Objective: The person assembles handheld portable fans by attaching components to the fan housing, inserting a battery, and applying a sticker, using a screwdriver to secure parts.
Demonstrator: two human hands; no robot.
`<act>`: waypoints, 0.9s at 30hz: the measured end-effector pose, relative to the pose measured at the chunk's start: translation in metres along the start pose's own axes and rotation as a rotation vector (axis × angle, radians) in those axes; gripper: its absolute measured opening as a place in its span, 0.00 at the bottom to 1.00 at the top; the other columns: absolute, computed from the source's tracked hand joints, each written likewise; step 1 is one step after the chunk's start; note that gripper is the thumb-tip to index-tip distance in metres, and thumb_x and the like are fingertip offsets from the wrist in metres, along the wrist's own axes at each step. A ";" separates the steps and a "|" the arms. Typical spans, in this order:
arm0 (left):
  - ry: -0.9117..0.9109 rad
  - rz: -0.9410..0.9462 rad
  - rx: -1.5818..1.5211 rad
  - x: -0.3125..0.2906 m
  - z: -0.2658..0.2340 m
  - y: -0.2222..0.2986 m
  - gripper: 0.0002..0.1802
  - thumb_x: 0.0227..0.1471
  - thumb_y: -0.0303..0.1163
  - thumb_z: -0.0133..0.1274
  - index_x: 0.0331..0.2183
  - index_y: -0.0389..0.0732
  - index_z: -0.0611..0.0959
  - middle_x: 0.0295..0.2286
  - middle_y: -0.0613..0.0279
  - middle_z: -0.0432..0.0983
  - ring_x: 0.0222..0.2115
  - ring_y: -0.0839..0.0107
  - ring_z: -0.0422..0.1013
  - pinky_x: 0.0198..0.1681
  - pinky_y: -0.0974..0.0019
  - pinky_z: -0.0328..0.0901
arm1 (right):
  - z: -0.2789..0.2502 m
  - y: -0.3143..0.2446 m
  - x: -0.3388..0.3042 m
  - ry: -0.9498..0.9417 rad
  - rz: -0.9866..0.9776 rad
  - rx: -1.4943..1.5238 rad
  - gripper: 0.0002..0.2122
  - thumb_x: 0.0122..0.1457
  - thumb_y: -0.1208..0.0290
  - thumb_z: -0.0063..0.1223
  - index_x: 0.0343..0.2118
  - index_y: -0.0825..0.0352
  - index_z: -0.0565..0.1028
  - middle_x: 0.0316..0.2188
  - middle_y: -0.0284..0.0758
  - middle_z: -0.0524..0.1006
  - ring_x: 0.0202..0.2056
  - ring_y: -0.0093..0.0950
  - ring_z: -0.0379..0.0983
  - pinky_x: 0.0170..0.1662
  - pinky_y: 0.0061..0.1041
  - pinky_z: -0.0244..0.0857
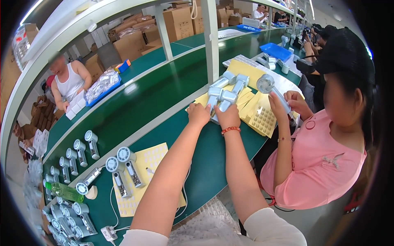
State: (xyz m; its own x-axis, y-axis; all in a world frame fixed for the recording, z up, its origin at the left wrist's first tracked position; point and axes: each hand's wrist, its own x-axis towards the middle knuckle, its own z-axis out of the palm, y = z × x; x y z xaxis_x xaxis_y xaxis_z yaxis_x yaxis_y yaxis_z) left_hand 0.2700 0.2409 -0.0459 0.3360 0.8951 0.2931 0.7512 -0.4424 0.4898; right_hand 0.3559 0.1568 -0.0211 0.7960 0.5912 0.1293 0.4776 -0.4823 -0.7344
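The left hand (199,114) looks closed round the handle of one pale blue fan (214,93), and the right hand (228,117) looks wrapped on the handle of a second fan (228,97) just beside it; some fingertips are hidden. The handle is the slim part, so gripping there probably suits the palm and leaves each round head clear, pointing away from the person. Both held fans are over the far part of the bench (202,158), close to two more fans on yellow sheets (251,69). The sheets perhaps keep the casings off the bare top.

To the right, a co-worker (316,160) holds another fan (266,83) upright, head up, which seems to give a clear look at it. Near the person's left forearm, two fans (124,155) lie on a sticker sheet (154,158), within easy reach. Beyond them a row of fans (73,160) lies with heads facing one way, likely for order, while a green bottle (65,191) lies on its side between row and pile (67,223).
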 end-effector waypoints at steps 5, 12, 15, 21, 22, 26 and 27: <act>-0.189 -0.099 -0.086 0.013 0.009 0.000 0.28 0.47 0.47 0.49 0.34 0.27 0.73 0.39 0.41 0.67 0.45 0.50 0.60 0.48 0.53 0.54 | 0.010 -0.001 0.004 -0.009 0.041 0.060 0.29 0.39 0.52 0.61 0.35 0.73 0.66 0.33 0.48 0.73 0.34 0.43 0.72 0.35 0.36 0.68; -0.428 -0.285 -1.118 -0.010 -0.041 -0.016 0.26 0.42 0.31 0.58 0.42 0.29 0.68 0.34 0.55 0.70 0.32 0.70 0.69 0.34 0.67 0.64 | 0.015 0.012 0.009 -0.354 -0.001 0.943 0.22 0.48 0.62 0.58 0.40 0.74 0.67 0.32 0.36 0.73 0.31 0.22 0.70 0.34 0.21 0.64; -0.574 -0.231 -1.204 -0.044 -0.093 -0.001 0.24 0.45 0.27 0.53 0.45 0.32 0.67 0.37 0.60 0.70 0.37 0.70 0.67 0.39 0.67 0.62 | -0.009 0.002 -0.002 -0.709 0.011 1.182 0.16 0.59 0.62 0.43 0.42 0.70 0.65 0.33 0.31 0.71 0.31 0.19 0.67 0.33 0.20 0.62; -0.382 -0.263 -1.173 -0.122 -0.182 -0.006 0.21 0.51 0.32 0.49 0.47 0.38 0.66 0.42 0.61 0.67 0.42 0.71 0.65 0.46 0.65 0.61 | -0.054 -0.018 -0.075 -0.895 -0.337 1.028 0.15 0.58 0.64 0.46 0.41 0.71 0.67 0.31 0.30 0.71 0.32 0.16 0.65 0.34 0.17 0.61; -0.325 -0.252 -1.106 -0.139 -0.192 -0.009 0.20 0.52 0.30 0.48 0.47 0.39 0.66 0.42 0.62 0.67 0.43 0.70 0.66 0.47 0.64 0.61 | -0.066 -0.021 -0.091 -0.906 -0.419 0.983 0.15 0.57 0.66 0.47 0.42 0.72 0.66 0.33 0.30 0.71 0.33 0.17 0.66 0.36 0.17 0.62; -0.247 -0.104 -0.861 -0.212 -0.230 -0.028 0.28 0.46 0.25 0.54 0.49 0.38 0.63 0.41 0.60 0.66 0.46 0.70 0.63 0.47 0.67 0.60 | -0.078 -0.021 -0.139 -1.037 -0.595 1.095 0.18 0.50 0.75 0.56 0.45 0.69 0.67 0.40 0.34 0.70 0.42 0.23 0.66 0.45 0.23 0.62; -0.229 -0.037 -0.720 -0.230 -0.241 -0.033 0.29 0.44 0.25 0.56 0.48 0.38 0.63 0.42 0.60 0.64 0.46 0.70 0.62 0.47 0.67 0.59 | -0.089 -0.023 -0.151 -0.935 -0.758 0.954 0.17 0.47 0.76 0.57 0.42 0.68 0.70 0.40 0.35 0.71 0.42 0.26 0.67 0.45 0.24 0.61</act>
State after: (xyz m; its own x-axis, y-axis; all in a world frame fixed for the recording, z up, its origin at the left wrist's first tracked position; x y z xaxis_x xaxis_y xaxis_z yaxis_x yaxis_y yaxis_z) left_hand 0.0309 0.0364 0.0680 0.4870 0.8641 0.1267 0.2337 -0.2687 0.9344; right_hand 0.2575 0.0209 0.0349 -0.2021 0.8567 0.4746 -0.0486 0.4752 -0.8785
